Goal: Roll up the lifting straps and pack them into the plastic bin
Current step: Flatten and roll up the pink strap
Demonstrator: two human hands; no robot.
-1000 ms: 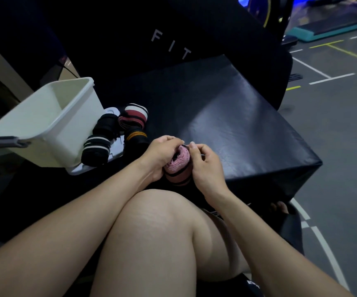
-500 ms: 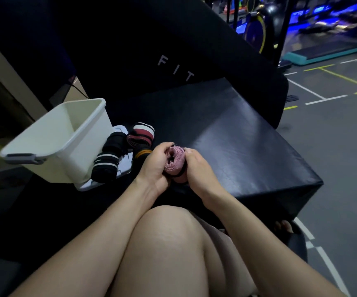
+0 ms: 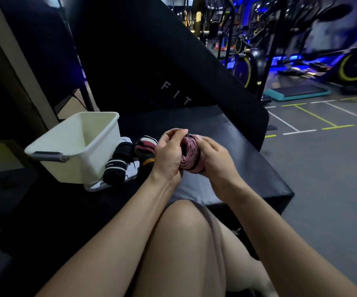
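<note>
While the pink strap (image 3: 188, 152) sits almost fully coiled between both hands, roughly mid-task by the look of it. Left hand (image 3: 169, 154) curled round one side of the roll, right hand (image 3: 213, 159) cupping the other, just above the black pad (image 3: 227, 146). Three rolled straps (image 3: 117, 162) waiting beside the white bin (image 3: 77, 146), not in it. Nothing visibly packed yet, so all the packing left.

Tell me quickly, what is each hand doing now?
Left hand: closed, gripping the rolled pink fabric lifting strap.
Right hand: closed, holding the same strap roll from the other side.
</note>
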